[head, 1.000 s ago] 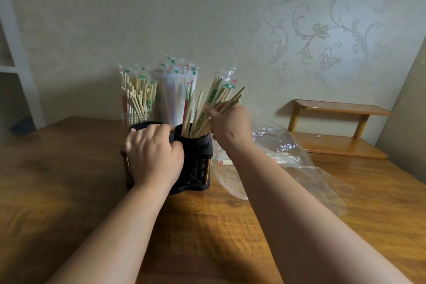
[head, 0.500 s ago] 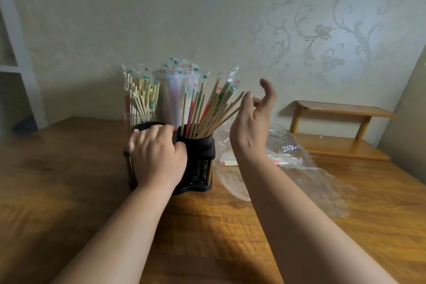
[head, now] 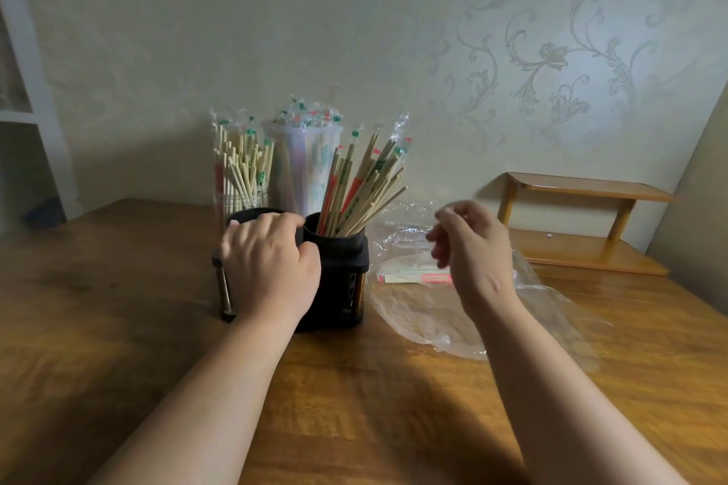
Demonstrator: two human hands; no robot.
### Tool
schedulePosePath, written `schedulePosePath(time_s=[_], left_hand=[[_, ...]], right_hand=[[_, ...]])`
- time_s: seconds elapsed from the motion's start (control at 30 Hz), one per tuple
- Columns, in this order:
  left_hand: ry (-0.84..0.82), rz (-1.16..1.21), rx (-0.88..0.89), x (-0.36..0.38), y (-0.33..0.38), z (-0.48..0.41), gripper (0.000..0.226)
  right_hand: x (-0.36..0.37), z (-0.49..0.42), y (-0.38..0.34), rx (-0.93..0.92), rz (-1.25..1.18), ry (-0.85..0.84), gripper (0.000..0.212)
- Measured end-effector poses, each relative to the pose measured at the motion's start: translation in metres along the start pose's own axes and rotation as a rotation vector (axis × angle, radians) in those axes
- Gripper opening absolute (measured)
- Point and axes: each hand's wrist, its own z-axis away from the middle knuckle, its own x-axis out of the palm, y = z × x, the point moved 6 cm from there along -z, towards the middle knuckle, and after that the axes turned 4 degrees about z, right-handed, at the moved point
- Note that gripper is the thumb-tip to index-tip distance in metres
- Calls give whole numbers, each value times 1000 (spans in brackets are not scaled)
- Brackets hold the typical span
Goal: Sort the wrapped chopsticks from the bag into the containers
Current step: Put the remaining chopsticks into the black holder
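Observation:
A black two-cup holder (head: 342, 280) stands on the wooden table (head: 118, 307). Its right cup holds a fan of wrapped chopsticks (head: 362, 185). My left hand (head: 272, 268) grips the holder's left cup from the front, fingers curled over its rim. My right hand (head: 470, 248) hovers above the clear plastic bag (head: 512, 311), fingers loosely curled, holding nothing. A few wrapped chopsticks (head: 413, 278) lie inside the bag. Behind the holder stand a clear glass (head: 242, 173) and a tall translucent tub (head: 303, 165), both full of wrapped chopsticks.
A small wooden two-tier shelf (head: 579, 224) sits on the table at the back right, against the patterned wall. A white frame (head: 27, 91) rises at the far left. The table's front stretches bare wood under my forearms.
My right hand let go of the chopstick bundle in the right cup, then moved right and down to hover over the bag. My left hand stayed on the holder.

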Motion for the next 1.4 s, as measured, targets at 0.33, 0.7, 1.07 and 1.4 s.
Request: schedulePosePath(time_s=[0.33,0.7,1.07,1.4], left_hand=[[-4,-12,-11,1,-1,0,31],[17,-24,-11,0,1,0,38],[20,-9,2,0,1,-1,38],[17,-10,-5,1,0,0,37]], right_hand=[[26,27,9,-12,728,-552,22],[37,31,75,254,1043,-758,65],[55,-20,99,174,1233,-673,70],[47,-31,103,238,1389,-640,50]])
